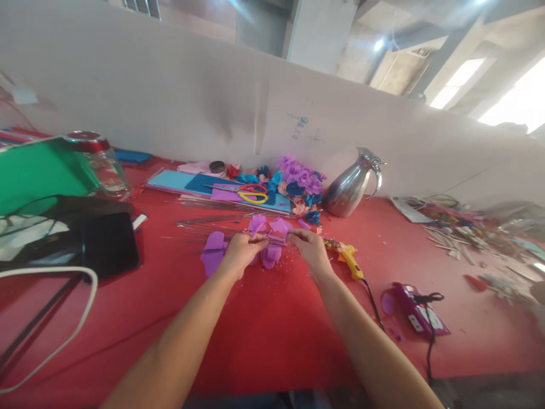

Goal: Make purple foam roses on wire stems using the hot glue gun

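Writing (pixel 300 128) looks illegible; left hand (pixel 243 251) and right hand (pixel 313 250), grip closed, hold purple paper (pixel 278 242).

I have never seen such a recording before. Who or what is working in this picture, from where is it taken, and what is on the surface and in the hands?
There is no machine here: a person works with two bare hands. The only picture comes from a camera worn on the head, looking forward and down.

The left hand and right hand meet over a red table, with a thin purple piece between their fingertips. Blur hides its exact shape.

Around them lie purple petal-like pieces. Behind are scissors on coloured sheets, artificial flowers and a metal jug. To the right is a yellow glue gun; at far left, a red-lidded jar.
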### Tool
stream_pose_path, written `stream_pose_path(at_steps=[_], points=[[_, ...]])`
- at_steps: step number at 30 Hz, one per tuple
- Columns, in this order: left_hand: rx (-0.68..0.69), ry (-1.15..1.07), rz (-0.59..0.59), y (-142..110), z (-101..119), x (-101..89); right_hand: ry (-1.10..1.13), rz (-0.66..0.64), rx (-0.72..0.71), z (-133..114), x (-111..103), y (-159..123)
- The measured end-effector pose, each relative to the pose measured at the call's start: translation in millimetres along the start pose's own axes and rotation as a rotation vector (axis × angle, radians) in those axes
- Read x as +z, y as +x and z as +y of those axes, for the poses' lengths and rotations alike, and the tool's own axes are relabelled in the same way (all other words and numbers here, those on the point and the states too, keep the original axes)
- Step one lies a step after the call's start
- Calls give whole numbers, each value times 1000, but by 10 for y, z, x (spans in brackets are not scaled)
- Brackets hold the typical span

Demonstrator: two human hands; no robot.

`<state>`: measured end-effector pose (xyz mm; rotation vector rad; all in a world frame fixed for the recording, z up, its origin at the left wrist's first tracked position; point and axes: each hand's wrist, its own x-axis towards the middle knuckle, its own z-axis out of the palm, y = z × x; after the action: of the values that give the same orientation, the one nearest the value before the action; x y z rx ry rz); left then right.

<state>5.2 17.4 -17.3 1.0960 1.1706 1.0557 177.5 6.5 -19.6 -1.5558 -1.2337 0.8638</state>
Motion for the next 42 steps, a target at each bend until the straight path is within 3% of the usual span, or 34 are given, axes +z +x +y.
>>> stream_pose_path(at_steps=[3,7,11,16,19,22,24,27,30,34,38,42], points=[[-139,-201,-111,-76,14,100,554,-128,252,-38,69,-149],[-131,-317,-128,-147,15,193,769,-197,376,-67,168,-365],[-102,-266,-89,-170,24,203,620,-239,324,-127,81,-465],[-59,-64,-195,-192,46,205,363,-169,116,-189,-77,-425],[-74,-35,-208,-202,55,220,382,-113,107,-132,-53,-442],[-92,-29,-221,-204,55,227,382,-137,120,-11,-120,-454],[-108,17,-231,-203,48,228,194,-87,68,92,-321,-408],[-133,114,-255,-206,34,234,-436,227,-18,267,-815,-275],[-144,196,-299,-221,20,252,-571,280,82,440,-1262,-151],[-108,321,-359,-239,-4,265,-603,134,208,571,-1466,-21],[-54,382,-352,-229,-44,259,-495,102,290,546,-1420,90],[-57,378,-351,-189,-112,268,-299,65,295,441,-1391,-20]])
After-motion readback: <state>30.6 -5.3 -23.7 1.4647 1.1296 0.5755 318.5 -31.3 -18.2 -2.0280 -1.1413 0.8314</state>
